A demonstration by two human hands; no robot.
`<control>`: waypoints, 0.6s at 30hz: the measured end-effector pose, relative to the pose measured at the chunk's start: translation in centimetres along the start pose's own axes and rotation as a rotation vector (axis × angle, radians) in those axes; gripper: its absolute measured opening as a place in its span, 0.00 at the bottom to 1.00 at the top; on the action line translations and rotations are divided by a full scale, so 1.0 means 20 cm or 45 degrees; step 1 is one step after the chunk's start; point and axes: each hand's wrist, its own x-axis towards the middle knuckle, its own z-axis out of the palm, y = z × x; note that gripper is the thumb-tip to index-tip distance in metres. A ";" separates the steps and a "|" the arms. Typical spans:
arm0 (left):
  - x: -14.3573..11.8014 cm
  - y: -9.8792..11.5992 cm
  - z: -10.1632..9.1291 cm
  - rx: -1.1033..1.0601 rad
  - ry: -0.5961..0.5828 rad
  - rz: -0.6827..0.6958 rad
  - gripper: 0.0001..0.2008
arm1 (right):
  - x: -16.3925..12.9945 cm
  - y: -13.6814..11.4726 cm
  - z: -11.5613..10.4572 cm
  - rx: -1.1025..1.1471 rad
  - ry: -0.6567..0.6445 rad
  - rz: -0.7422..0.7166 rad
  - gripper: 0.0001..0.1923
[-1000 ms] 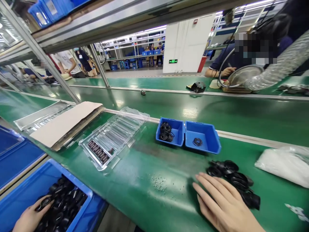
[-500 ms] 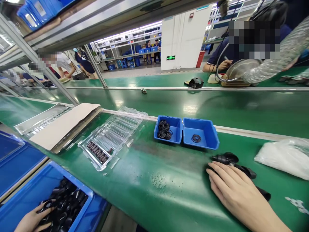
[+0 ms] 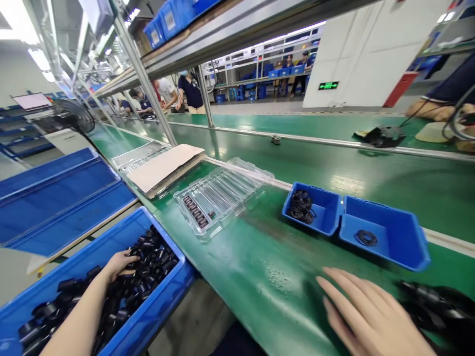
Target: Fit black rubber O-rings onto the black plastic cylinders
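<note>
My left hand (image 3: 120, 264) reaches into a blue crate (image 3: 152, 316) of short black cylindrical parts (image 3: 159, 259). Its thumb and fingers close on one black part in the heap; the fingertips are partly hidden. Over the green bench, fingers stretched out and palm down, is my right hand (image 3: 371, 309), with nothing seen in its grasp. Dark fittings (image 3: 441, 306) lie just right of it, blurred. Beyond that hand, one small blue bin (image 3: 322, 225) contains a bundle of black rings (image 3: 301, 205), and a second blue bin (image 3: 393, 252) contains a few more rings (image 3: 366, 237).
A clear compartment tray (image 3: 237, 180) with brown cylinders (image 3: 195, 210) rests mid-bench. Left of it lies a cardboard sheet (image 3: 166, 168). A metal post (image 3: 148, 84) and overhead shelf stand behind. A co-worker's arm (image 3: 426, 106) shows across the bench at far right.
The view has swung left and down, so the bench things sit farther right in the picture. My left hand has reached farther into the crate. My right hand is now apart from the dark fittings.
</note>
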 end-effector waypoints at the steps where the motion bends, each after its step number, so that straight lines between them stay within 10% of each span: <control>1: 0.00 0.00 0.00 0.003 -0.007 -0.008 0.09 | 0.10 -0.04 0.05 0.006 -0.067 -0.008 0.18; 9: -0.04 -0.01 -0.01 -0.015 -0.043 0.021 0.10 | 0.79 -0.27 0.59 0.285 -0.226 0.180 0.27; 18: -0.01 -0.01 -0.07 -0.095 -0.021 0.020 0.11 | 0.91 -0.33 0.74 0.230 -0.301 0.132 0.26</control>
